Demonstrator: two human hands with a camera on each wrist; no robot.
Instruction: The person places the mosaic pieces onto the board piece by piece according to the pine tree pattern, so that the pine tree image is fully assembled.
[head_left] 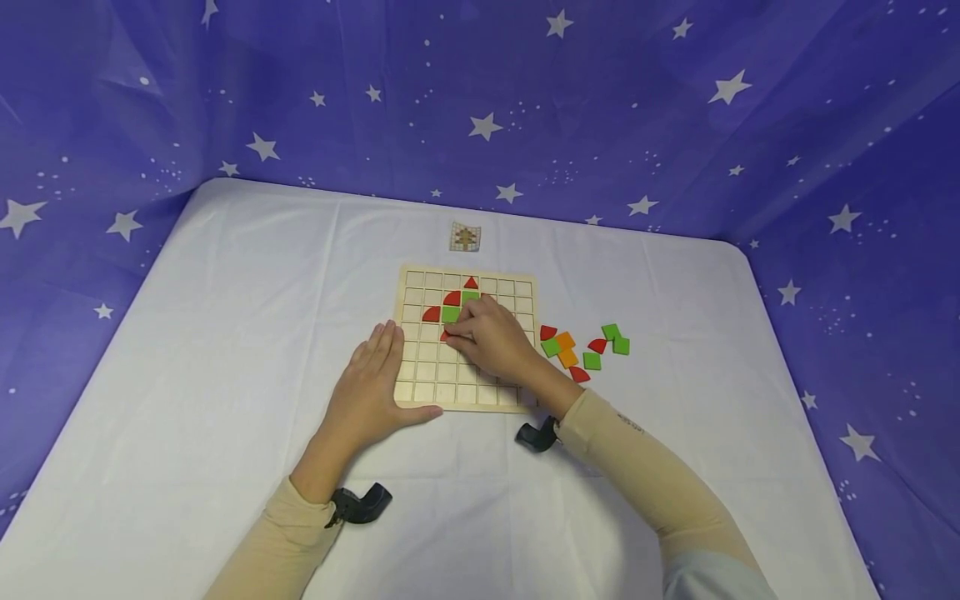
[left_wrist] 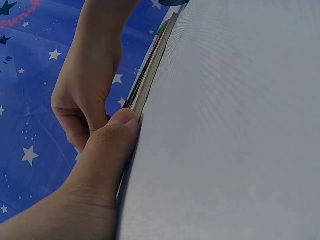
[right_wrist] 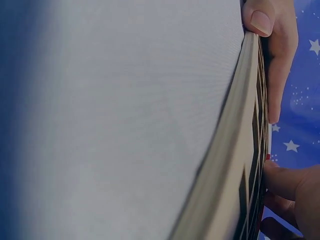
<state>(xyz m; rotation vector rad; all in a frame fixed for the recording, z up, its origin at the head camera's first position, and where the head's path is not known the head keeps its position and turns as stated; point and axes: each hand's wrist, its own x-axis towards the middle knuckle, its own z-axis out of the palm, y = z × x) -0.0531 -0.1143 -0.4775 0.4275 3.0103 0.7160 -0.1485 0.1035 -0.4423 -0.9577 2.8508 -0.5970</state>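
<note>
The board (head_left: 425, 372) lies flat mid-table, a wooden grid with its sides running roughly left-right and near-far; it looks about square, so I make out no clear long axis. In its far row, in the middle cell, sits a red triangle (head_left: 471, 283), its tip to the far side. Just nearer is a green square (head_left: 470, 297), with a red quarter-round (head_left: 452, 298) in the cell to its left. One row nearer, and one column further left, come another red quarter-round (head_left: 431, 314) and green square (head_left: 450, 315). Both quarter-rounds turn their curved edges far and left.

The right hand (head_left: 491, 337) reaches in over the board and pinches a red piece (head_left: 445, 336) between thumb and finger, low at the third column from the left. Fingers cover most of that piece, so I cannot tell which way it points or whether it is seated. The hand also hides several cells.

The left hand (head_left: 369, 379) lies along the board's left side, fingers together and pointing far, thumb spread out along the near edge.

Right of the board lie loose pieces (head_left: 592, 361): red, green and orange, some touching. A card (head_left: 465, 237) with a tree-like picture lies beyond the far edge, on the white cloth (head_left: 247, 333).
</note>
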